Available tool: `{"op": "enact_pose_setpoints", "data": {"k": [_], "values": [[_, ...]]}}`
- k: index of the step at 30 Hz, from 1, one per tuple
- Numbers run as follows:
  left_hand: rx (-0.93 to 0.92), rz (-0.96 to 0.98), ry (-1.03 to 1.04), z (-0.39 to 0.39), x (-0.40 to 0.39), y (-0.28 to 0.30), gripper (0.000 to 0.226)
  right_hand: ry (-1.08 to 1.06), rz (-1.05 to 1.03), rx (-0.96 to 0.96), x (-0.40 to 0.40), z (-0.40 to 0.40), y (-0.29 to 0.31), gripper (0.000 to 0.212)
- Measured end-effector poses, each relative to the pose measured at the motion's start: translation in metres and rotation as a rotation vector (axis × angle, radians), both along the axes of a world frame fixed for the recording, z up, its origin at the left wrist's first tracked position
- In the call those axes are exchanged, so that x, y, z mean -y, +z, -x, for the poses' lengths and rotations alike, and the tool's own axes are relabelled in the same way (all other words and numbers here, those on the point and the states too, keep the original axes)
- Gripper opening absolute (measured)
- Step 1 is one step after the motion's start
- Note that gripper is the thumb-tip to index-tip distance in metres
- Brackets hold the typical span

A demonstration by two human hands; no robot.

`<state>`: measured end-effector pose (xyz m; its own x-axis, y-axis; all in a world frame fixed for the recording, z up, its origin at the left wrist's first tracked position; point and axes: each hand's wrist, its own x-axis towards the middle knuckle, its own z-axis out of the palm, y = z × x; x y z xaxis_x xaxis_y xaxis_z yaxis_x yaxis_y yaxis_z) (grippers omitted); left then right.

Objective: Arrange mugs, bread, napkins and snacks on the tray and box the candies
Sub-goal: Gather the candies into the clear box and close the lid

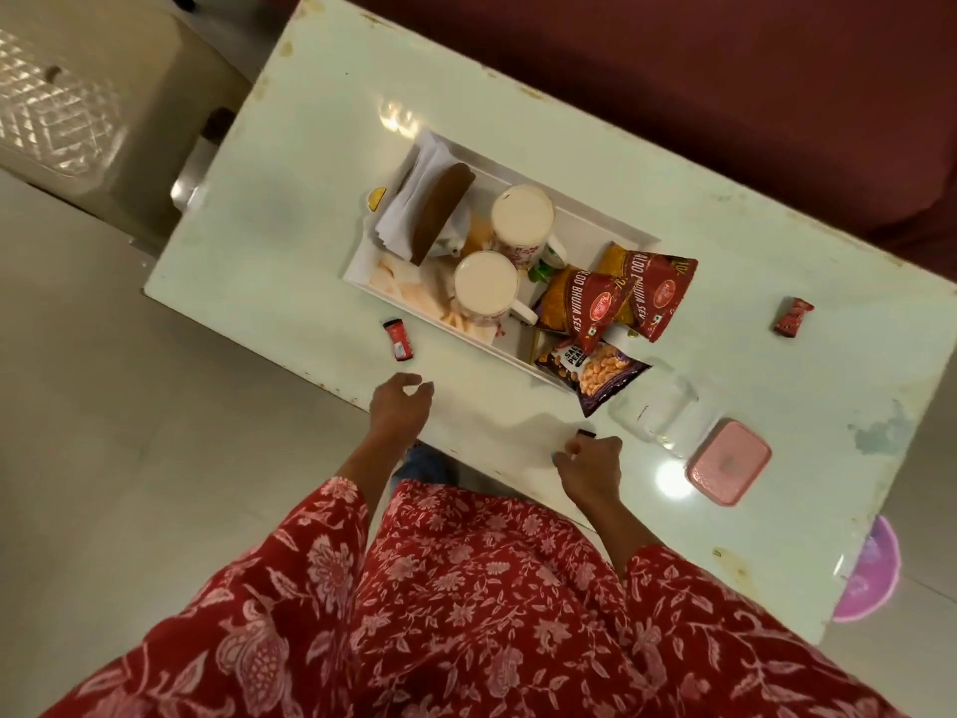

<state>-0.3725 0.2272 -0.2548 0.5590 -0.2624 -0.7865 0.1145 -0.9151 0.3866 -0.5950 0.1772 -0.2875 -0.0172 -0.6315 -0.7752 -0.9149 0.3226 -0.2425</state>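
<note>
A white tray (600, 220) on the table holds two mugs (522, 216) (486, 283), folded napkins (414, 194), a brown bread loaf (440, 215) and red and purple snack packets (585, 308). One red candy (397, 340) lies left of the tray, another (793, 316) far right. A clear box (657, 413) stands open beside its pink lid (728, 461). My left hand (401, 409) hovers open at the table's near edge. My right hand (590, 463) pinches a small red candy (586, 433) near the clear box.
The pale table (290, 199) has a dark red sofa (725, 85) behind it. A beige plastic stool (93, 111) stands at the left. A purple bowl (870, 572) shows under the table's right corner.
</note>
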Motion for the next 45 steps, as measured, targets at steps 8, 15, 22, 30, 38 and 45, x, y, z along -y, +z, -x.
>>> {"op": "enact_pose_setpoints", "data": {"k": [8,15,22,30,38,45], "values": [[0.116,-0.149,-0.312,-0.04,0.031,-0.027,0.052,0.192,0.067,-0.095,-0.006,-0.024,-0.001,0.029],[0.272,-0.214,-0.563,-0.035,0.043,-0.042,0.053,0.19,0.114,-0.08,-0.015,-0.023,-0.006,0.03],[0.404,-0.021,-0.687,0.001,0.017,-0.038,0.022,-0.085,0.095,-0.062,-0.024,-0.005,-0.007,0.014],[0.104,0.159,-0.667,0.082,-0.017,-0.015,0.01,-0.408,0.241,0.044,-0.02,0.031,0.018,0.01],[0.023,0.306,-0.594,0.176,0.018,0.003,0.012,-0.695,0.467,0.155,0.03,0.075,0.045,0.012],[0.057,0.434,-0.475,0.22,0.071,0.012,0.007,-0.614,0.36,0.225,0.068,0.099,0.045,0.015]]}}
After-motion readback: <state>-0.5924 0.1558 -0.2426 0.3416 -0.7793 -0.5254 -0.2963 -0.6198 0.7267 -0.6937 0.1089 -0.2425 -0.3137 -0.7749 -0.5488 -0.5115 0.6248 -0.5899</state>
